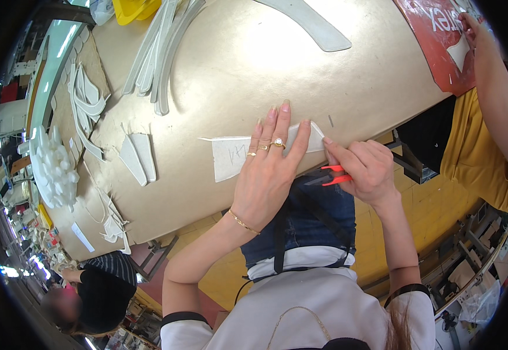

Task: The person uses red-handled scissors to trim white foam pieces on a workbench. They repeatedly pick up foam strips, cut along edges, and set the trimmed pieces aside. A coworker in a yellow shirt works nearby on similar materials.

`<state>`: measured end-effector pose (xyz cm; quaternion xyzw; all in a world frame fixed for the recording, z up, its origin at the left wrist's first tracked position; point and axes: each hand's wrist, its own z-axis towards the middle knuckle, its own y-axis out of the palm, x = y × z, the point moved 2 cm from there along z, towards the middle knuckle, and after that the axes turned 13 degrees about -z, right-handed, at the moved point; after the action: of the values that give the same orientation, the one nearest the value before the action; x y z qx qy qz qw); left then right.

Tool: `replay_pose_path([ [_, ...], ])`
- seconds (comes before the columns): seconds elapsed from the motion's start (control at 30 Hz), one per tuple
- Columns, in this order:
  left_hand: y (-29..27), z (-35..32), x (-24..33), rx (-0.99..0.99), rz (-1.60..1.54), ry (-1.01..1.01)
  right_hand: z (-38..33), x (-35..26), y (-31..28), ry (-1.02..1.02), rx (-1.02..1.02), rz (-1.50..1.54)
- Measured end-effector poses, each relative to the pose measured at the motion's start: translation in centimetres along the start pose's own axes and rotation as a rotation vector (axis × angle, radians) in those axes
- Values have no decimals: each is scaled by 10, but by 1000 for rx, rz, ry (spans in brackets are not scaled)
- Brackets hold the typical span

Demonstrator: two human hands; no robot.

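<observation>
A pale, roughly triangular piece of sheet material (pixel 224 164) with handwritten marks lies near the table's front edge. My left hand (pixel 265 172) presses flat across its middle, fingers stretched out, covering part of it. At the piece's right corner, my right hand (pixel 366 169) pinches the tip between thumb and finger. A pair of red-handled thread snips (pixel 337 175) is also held in that hand, its dark blades pointing left below the piece. A loose thread end sticks out at the piece's left corner. A small dark mark shows on the table just beyond the right corner.
On the beige table (pixel 207 105) lie long grey curved strips (pixel 169 52), two small pale pieces (pixel 139 157) and thread scraps (pixel 112 224). White objects (pixel 52 166) are heaped at left. At right, another person's arm (pixel 495 87) reaches over a red sheet (pixel 426 35). Someone else is at lower left.
</observation>
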<state>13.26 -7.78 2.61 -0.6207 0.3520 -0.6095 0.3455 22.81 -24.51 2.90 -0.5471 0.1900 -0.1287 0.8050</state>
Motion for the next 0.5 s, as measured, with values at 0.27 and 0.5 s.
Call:
replay_pose_path([
  [0.27,1,0,0,2,-5,-1,-5,-4,4,11,44,28],
  [0.5,1,0,0,9,13,1,-4,-5,2,-10,67,-30],
])
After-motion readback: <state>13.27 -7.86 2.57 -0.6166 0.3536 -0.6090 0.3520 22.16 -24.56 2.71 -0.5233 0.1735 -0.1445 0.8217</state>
